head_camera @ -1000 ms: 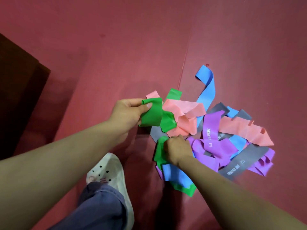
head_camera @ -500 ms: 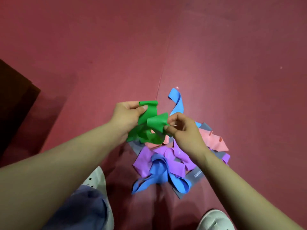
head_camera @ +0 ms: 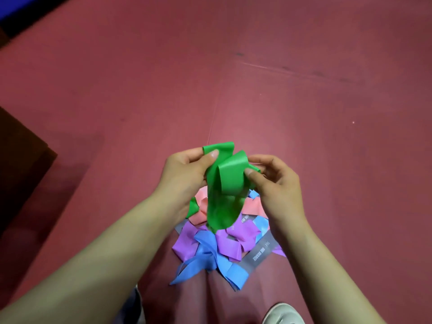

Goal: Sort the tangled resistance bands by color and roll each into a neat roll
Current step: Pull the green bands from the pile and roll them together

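Lying on the floor [head_camera: 304, 94] nearest the feet, the pile [head_camera: 224, 246] of blue, purple, grey and pink bands is unsorted. Above it, the left hand [head_camera: 184, 174] and right hand [head_camera: 275, 183] each pinch the green band [head_camera: 230, 181], held up crumpled; nothing looks rolled yet.

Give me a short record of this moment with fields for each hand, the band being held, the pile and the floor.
left hand: pinches the green band's top fold
right hand: pinches its other fold
green band: held over the pile, lower loop hanging
pile: pink band, purple band, blue band, grey band, tangled
surface: red floor mat
also: white shoe at bottom edge
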`<action>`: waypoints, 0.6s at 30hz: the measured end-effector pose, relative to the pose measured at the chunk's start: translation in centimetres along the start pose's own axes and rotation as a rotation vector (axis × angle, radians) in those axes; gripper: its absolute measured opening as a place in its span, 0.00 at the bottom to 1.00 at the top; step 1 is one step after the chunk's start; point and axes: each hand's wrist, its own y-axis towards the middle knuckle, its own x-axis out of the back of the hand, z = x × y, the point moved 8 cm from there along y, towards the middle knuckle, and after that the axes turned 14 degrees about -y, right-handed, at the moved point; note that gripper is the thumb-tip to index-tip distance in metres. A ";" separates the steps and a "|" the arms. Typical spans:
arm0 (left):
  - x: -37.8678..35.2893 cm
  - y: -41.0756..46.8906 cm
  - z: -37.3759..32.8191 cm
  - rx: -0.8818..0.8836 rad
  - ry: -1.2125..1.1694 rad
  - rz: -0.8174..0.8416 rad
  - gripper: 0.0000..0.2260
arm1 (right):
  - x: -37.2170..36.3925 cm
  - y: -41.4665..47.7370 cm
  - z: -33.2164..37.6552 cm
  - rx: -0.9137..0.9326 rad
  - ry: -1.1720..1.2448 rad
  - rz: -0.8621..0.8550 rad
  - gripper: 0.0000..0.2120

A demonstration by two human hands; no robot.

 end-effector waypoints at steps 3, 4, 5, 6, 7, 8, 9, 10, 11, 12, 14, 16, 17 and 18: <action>0.7 -0.3 0.6 0.004 -0.051 -0.048 0.09 | -0.7 0.4 -0.6 -0.117 0.098 0.091 0.08; 0.8 -0.2 0.9 0.009 -0.048 -0.064 0.09 | -0.7 0.6 -0.8 -0.153 0.117 0.120 0.08; 0.8 0.0 1.0 0.005 -0.035 -0.070 0.08 | -0.8 0.9 -0.9 -0.171 0.119 0.139 0.08; 0.6 0.3 1.1 -0.003 -0.018 -0.061 0.08 | -0.7 1.2 -1.1 -0.181 0.113 0.146 0.08; 0.2 0.5 1.1 -0.005 0.000 -0.043 0.09 | -0.5 1.4 -1.1 -0.189 0.107 0.142 0.08; 0.0 0.7 1.2 -0.001 0.024 -0.027 0.10 | -0.3 1.7 -1.3 -0.201 0.104 0.133 0.07; -0.3 0.9 1.4 0.001 0.050 -0.019 0.09 | -0.1 1.9 -1.4 -0.209 0.103 0.126 0.07; -0.3 1.1 1.5 -0.003 0.072 -0.020 0.09 | 0.0 2.1 -1.5 -0.212 0.100 0.119 0.06; -0.3 1.3 1.6 -0.004 0.087 -0.030 0.08 | 0.0 2.2 -1.7 -0.216 0.096 0.111 0.06; -0.1 1.6 1.7 -0.003 0.090 -0.045 0.07 | 0.0 2.4 -1.7 -0.217 0.090 0.103 0.06; 0.1 1.9 1.9 0.012 0.071 -0.060 0.06 | 0.0 2.5 -1.8 -0.216 0.076 0.083 0.05; 0.0 2.0 1.8 0.011 0.080 -0.044 0.07 | 0.0 2.5 -2.0 -0.222 0.070 0.063 0.05; 0.0 2.0 1.6 -0.003 0.112 -0.035 0.07 | 0.0 2.5 -2.1 -0.224 0.072 0.056 0.05; 0.1 2.1 1.5 -0.025 0.169 -0.035 0.07 | 0.0 2.5 -2.2 -0.226 0.074 0.052 0.05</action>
